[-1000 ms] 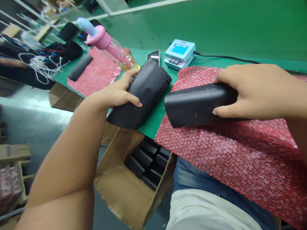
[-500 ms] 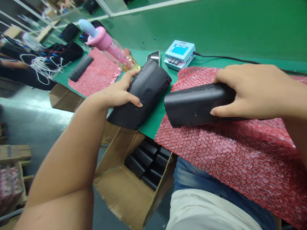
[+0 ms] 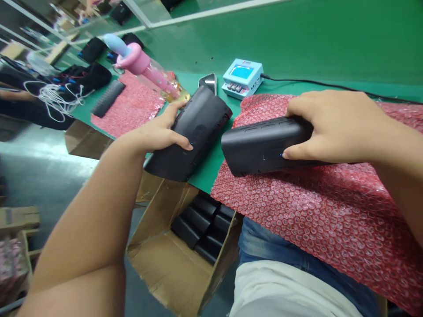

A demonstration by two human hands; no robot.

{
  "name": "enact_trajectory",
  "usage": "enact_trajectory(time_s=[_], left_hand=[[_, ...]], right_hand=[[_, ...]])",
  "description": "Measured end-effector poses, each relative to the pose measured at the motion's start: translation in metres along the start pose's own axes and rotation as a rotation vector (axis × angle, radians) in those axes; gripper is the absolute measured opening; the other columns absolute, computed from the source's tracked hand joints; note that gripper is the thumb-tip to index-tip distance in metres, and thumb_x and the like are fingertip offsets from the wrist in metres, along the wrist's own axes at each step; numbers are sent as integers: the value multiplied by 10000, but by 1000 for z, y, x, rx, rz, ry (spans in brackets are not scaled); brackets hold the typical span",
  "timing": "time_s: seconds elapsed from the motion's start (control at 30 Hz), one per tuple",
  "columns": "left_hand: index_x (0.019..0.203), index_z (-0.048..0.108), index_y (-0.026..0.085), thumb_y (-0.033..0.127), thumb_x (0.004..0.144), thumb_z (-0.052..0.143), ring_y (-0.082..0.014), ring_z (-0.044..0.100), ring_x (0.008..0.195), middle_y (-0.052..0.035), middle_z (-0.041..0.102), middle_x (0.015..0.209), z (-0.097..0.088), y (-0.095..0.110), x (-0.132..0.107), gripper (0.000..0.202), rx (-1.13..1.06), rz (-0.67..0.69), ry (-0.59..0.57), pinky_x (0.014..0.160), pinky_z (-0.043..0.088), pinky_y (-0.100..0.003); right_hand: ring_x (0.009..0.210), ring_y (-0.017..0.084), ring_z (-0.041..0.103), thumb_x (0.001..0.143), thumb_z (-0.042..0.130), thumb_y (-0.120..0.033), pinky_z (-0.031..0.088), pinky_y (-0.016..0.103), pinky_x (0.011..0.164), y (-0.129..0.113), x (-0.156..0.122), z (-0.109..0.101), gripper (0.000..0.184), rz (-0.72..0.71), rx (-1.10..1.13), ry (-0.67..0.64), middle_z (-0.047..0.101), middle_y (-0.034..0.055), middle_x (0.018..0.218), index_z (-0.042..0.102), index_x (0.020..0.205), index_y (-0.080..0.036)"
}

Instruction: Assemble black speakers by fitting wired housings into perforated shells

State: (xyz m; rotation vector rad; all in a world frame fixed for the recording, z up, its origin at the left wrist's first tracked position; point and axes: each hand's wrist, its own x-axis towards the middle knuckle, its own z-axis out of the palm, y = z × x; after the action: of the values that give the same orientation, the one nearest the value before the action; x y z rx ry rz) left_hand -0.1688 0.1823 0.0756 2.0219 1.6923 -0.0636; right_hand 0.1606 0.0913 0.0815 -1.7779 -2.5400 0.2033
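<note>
My left hand (image 3: 165, 130) is closed around a black oblong device (image 3: 201, 119) with rounded edges. Its thumb presses the device's face beside a tiny blue light. A second device (image 3: 251, 147) of the same kind lies over the red bubble wrap (image 3: 297, 211), gripped from above by my right hand (image 3: 337, 127). A small blue light glows at that thumb's tip. Behind the two devices stand a light-blue box with a screen (image 3: 243, 77) and a phone-like object (image 3: 209, 82), partly hidden by the left device.
An open cardboard box (image 3: 175, 264) holding several black devices sits below the edge of the green table (image 3: 205, 165). A pink bottle (image 3: 145, 66), a dark ribbed bar (image 3: 108, 97) and white cables (image 3: 54, 99) are on the left. A black cord (image 3: 307, 82) runs rightward from the light-blue box.
A blue light now shows at my right thumb, where none was visible before. The whole view has shifted slightly; both hands keep their hold.
</note>
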Motion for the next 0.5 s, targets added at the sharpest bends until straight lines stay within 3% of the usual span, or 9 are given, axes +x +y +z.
enact_trajectory(time_s=[0.13,0.37,0.5], left_hand=[[1456,89,195,303,473,695,-313,391,1254,-98,280,1471,0,-1,0,1160,31,7,-1,1053,337,-431],[1462,86,197,293,482,694,-324,342,1290,-84,211,1511,0,0,-1,1157,8,28,3,1083,291,-449],[1458,98,207,307,481,687,-322,353,1285,-89,233,1499,0,3,-3,1145,-3,13,3,1074,307,-450]], right_hand=[[719,229,552,665,566,-561,300,289,521,1,0,0,401,-44,-7,-2,599,39,833,559,863,-212],[749,240,561,694,582,-489,382,324,598,-1,-3,-2,358,-29,30,0,600,68,823,587,897,-194],[724,221,566,662,616,-396,400,323,586,13,-3,-5,330,-149,114,-33,630,51,844,631,923,-195]])
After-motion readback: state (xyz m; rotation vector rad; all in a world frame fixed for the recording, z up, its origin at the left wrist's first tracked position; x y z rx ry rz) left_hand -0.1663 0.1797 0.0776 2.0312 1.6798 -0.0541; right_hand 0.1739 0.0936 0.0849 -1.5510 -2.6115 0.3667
